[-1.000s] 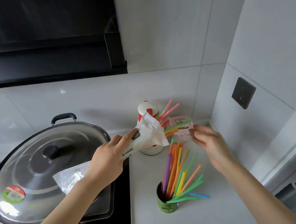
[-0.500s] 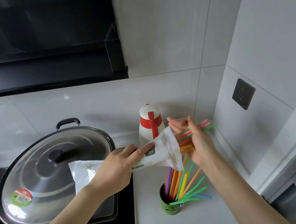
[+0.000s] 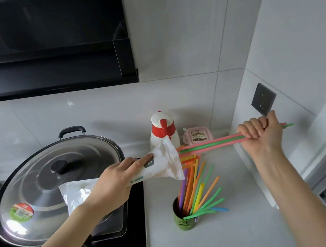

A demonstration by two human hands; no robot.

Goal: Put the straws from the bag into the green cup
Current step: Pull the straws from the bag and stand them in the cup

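My left hand (image 3: 112, 187) grips a crinkled white plastic bag (image 3: 164, 163) held level over the stove's right edge, its open mouth facing right. Orange and yellow straw ends (image 3: 189, 159) poke from that mouth. My right hand (image 3: 263, 133) is closed around a few pink and green straws (image 3: 210, 144), held level and drawn almost fully out of the bag to the right. Below the bag, the small green cup (image 3: 183, 221) stands on the white counter (image 3: 229, 236) with several coloured straws (image 3: 198, 190) fanning out of it to the right.
A big wok with a steel lid (image 3: 57, 189) sits on the black stove at left. A white and red jug (image 3: 163, 132) and a small pink box (image 3: 197, 136) stand at the back wall. A dark wall socket (image 3: 263, 99) is on the right wall.
My right hand closed on the pink and green straws and pulled them rightward out of the bag. My left hand kept hold of the bag.
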